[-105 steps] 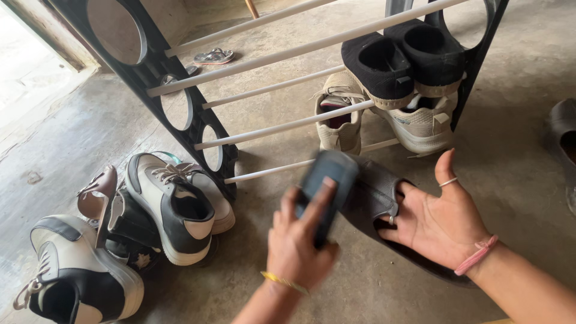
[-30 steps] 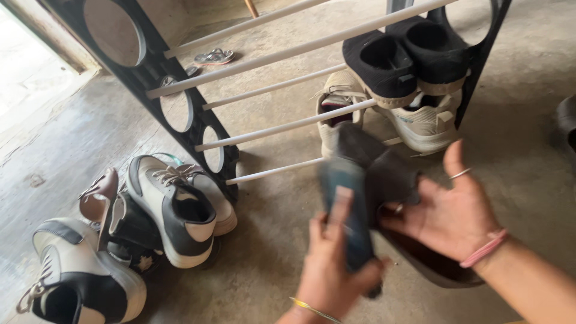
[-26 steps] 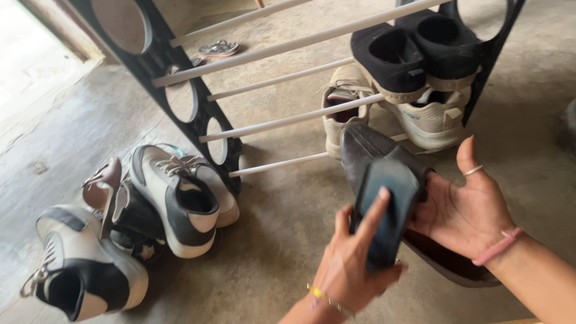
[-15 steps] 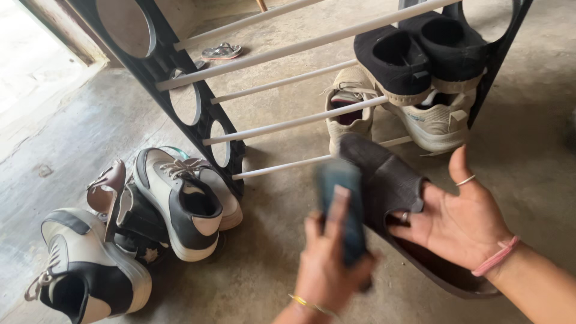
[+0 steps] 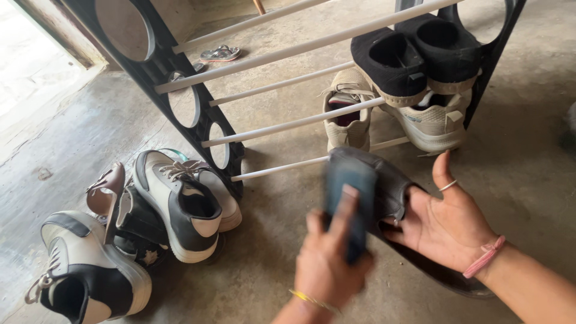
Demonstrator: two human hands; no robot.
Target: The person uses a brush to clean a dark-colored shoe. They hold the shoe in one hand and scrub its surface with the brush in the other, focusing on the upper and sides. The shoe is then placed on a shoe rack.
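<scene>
My left hand (image 5: 330, 267), with a gold bangle at the wrist, grips a dark blue-grey brush (image 5: 350, 198) that is blurred with motion. The brush lies against the toe of a dark brown slip-on shoe (image 5: 390, 183). My right hand (image 5: 447, 228), with a ring and a pink wrist thread, has its fingers tucked inside the shoe's opening, palm up and thumb raised. It holds the shoe tilted just above the concrete floor, in front of a shoe rack.
The black shoe rack with white rails (image 5: 288, 125) leans behind, holding black shoes (image 5: 414, 54) and beige sneakers (image 5: 432, 120). White-and-black sneakers (image 5: 180, 204) and a brown sandal (image 5: 105, 192) lie at left. A flip-flop (image 5: 219, 54) lies far back.
The brush has gone back and forth over the shoe's toe, and now sits higher on it than half a second ago. My right hand keeps the shoe, tilting it slightly.
</scene>
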